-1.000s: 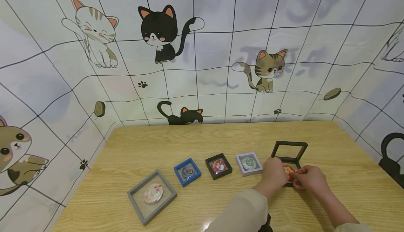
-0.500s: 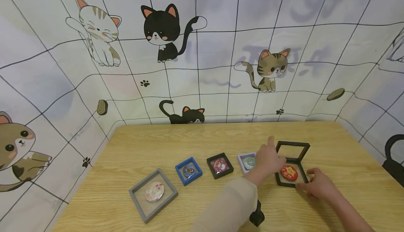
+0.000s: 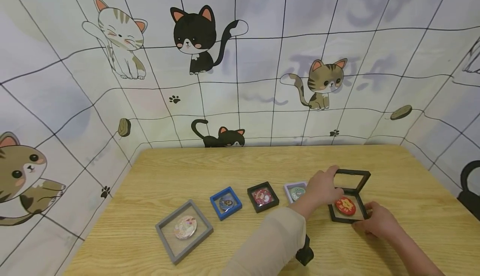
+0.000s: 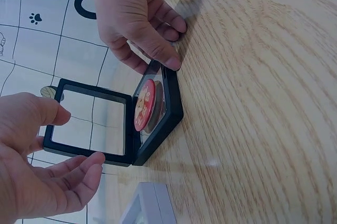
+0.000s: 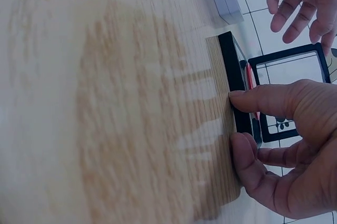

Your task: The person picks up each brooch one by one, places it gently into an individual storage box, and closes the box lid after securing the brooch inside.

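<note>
A black hinged display frame (image 3: 342, 219) stands on the table with its lid (image 3: 353, 172) raised at the back. Inside its base lies a round red badge (image 3: 345, 206) with a yellow design, tilted in the left wrist view. My left hand (image 3: 321, 187) is at the lid's upper left corner, with fingertips on both sides of the lid's outer edge (image 4: 49, 133). Thumb and fingers of my right hand (image 3: 380, 222) pinch the near right corner of the base. In the right wrist view, the right thumb presses the base's outer side (image 5: 237, 71).
To the left lie a lilac frame (image 3: 288, 196) partly behind my left hand, a black frame (image 3: 275, 204) with a red badge, a blue frame (image 3: 214, 204) and a larger grey frame (image 3: 165, 238). A cat-patterned cloth (image 3: 258, 101) hangs behind the table (image 3: 210, 163).
My left hand left the badge area, swung left with a finger raised, then came to the lid's corner. My right hand let go of the badge and moved to the base's near right corner.
</note>
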Demonstrator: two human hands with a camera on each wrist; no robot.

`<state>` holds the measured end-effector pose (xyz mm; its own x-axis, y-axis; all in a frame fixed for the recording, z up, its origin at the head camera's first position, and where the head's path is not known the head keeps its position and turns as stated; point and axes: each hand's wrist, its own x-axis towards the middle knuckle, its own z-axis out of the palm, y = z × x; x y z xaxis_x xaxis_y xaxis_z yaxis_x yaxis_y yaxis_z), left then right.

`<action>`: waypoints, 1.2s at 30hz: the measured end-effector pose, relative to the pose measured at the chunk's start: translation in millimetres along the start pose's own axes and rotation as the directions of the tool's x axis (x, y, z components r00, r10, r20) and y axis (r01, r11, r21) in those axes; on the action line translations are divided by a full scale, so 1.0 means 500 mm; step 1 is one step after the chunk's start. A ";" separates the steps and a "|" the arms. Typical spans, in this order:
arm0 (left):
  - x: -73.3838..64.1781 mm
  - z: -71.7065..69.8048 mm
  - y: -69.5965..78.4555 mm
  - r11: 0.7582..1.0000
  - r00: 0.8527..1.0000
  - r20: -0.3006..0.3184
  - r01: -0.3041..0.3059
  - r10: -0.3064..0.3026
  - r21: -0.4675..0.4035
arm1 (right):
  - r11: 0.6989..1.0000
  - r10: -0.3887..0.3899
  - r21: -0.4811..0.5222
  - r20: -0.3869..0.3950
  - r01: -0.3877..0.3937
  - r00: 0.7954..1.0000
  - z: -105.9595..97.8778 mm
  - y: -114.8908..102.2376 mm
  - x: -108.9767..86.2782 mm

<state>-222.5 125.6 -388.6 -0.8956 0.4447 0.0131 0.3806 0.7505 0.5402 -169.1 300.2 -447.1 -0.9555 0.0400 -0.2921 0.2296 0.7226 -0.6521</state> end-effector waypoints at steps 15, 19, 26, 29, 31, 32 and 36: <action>-0.006 0.012 -0.006 0.998 0.998 0.022 -0.059 0.059 0.012 | 1.000 -0.002 -0.016 -0.001 0.002 1.000 0.003 -0.004 -0.004; -0.012 0.016 -0.005 0.997 0.997 0.021 -0.078 0.078 -0.001 | 1.000 -0.006 -0.008 0.002 0.006 1.000 0.004 -0.003 -0.005; -0.022 0.024 -0.002 0.993 0.994 0.023 -0.109 0.108 0.034 | 1.000 0.004 0.024 0.012 -0.004 1.000 0.003 0.003 -0.002; -0.027 0.027 -0.004 0.992 0.993 0.020 -0.118 0.117 0.049 | 0.999 0.003 0.042 0.018 -0.004 1.000 0.003 0.005 -0.001; -0.030 0.029 -0.005 0.991 0.992 0.020 -0.122 0.121 0.048 | 0.999 0.003 0.041 0.018 -0.004 1.000 0.003 0.006 0.000; -0.031 0.031 -0.006 0.991 0.992 0.020 -0.125 0.124 0.047 | 0.999 0.000 0.038 0.015 -0.001 1.000 0.003 0.006 0.000; -0.036 0.042 -0.013 0.988 0.989 0.003 -0.147 0.147 0.047 | 1.000 -0.010 0.027 0.000 0.010 1.000 0.003 0.007 0.002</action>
<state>-204.0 123.1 -410.0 -0.8295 0.5512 0.0900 0.5181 0.6994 0.4922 -168.8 301.9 -450.8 -0.9578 0.0326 -0.2855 0.2248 0.7038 -0.6739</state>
